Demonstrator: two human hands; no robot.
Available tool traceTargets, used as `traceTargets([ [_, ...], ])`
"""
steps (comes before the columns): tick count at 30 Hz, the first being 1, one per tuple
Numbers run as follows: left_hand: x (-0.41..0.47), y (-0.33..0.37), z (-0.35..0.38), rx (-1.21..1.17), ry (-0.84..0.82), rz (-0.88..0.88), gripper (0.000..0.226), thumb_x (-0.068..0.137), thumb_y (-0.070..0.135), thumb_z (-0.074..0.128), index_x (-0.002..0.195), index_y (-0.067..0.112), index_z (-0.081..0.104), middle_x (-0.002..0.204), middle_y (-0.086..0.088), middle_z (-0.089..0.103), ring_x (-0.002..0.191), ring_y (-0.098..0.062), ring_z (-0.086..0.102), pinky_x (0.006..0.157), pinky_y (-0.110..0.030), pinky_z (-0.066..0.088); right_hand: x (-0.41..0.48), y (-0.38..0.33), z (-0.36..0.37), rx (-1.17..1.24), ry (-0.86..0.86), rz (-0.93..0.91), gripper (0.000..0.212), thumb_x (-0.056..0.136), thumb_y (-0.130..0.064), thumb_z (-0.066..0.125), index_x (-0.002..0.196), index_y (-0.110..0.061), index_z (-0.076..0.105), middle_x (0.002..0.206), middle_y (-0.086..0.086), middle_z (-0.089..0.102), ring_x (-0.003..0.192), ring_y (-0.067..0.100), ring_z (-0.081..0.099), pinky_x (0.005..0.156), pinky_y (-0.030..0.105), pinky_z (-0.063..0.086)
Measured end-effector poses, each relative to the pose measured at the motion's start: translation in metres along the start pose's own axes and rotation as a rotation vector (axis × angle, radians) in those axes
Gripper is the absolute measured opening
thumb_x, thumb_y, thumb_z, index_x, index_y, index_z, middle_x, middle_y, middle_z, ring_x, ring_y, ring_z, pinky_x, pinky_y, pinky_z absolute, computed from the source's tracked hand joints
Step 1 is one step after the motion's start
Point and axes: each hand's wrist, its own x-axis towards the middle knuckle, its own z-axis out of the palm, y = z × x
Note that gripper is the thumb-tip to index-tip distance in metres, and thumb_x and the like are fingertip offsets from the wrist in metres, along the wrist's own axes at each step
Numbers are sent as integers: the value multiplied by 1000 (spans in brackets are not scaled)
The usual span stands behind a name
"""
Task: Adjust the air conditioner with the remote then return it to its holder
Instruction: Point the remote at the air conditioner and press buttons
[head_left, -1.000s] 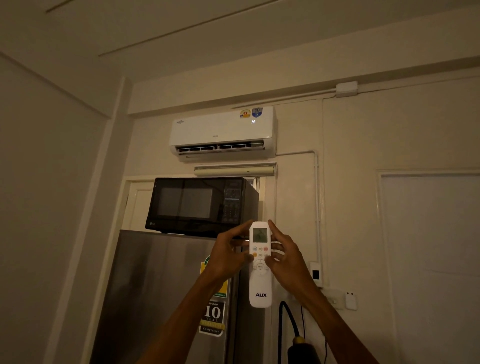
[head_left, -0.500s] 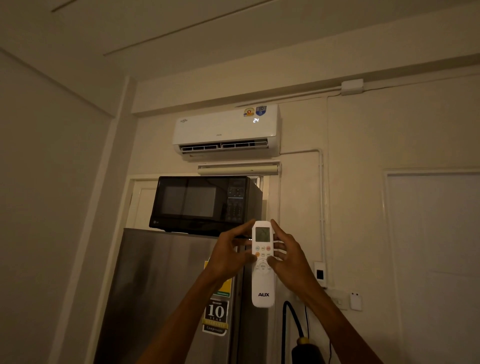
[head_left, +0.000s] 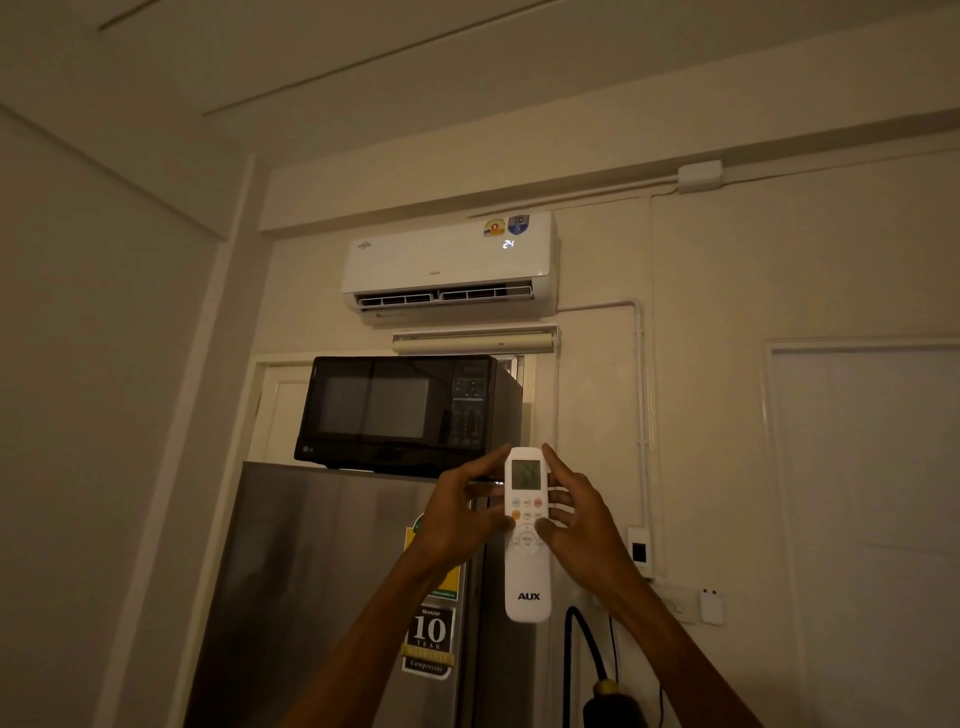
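Note:
A white AUX remote (head_left: 528, 577) stands upright in front of me, screen facing me. My left hand (head_left: 460, 514) grips its left side, thumb at the buttons. My right hand (head_left: 582, 514) holds its right side, thumb on the round pad. High on the wall hangs the white air conditioner (head_left: 447, 265), its louvre open and its display reading 24. A small white holder-like fitting (head_left: 710, 606) is on the wall at the lower right; I cannot tell whether it is the remote's holder.
A black microwave (head_left: 400, 413) sits on a steel fridge (head_left: 322, 582) below the air conditioner. A black cable and plug (head_left: 587, 660) hang beside the fridge. A wall socket (head_left: 638, 551) and a pale door panel (head_left: 867, 519) are to the right.
The air conditioner's display went from a partial digit to a full 24. My view shifted slightly; both hands keep the same hold on the remote.

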Motion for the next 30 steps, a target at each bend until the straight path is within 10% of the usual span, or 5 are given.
traceTargets([
  [30,5,6,2,0,-1,-13,65,76,-3,69,132,21,47,111,7,59,89,15,59,65,-5,51,5,-3,-6,-2,14,-24,69,81,2,62,136,-25,30,122,9,48,104,17,55,64,18,53],
])
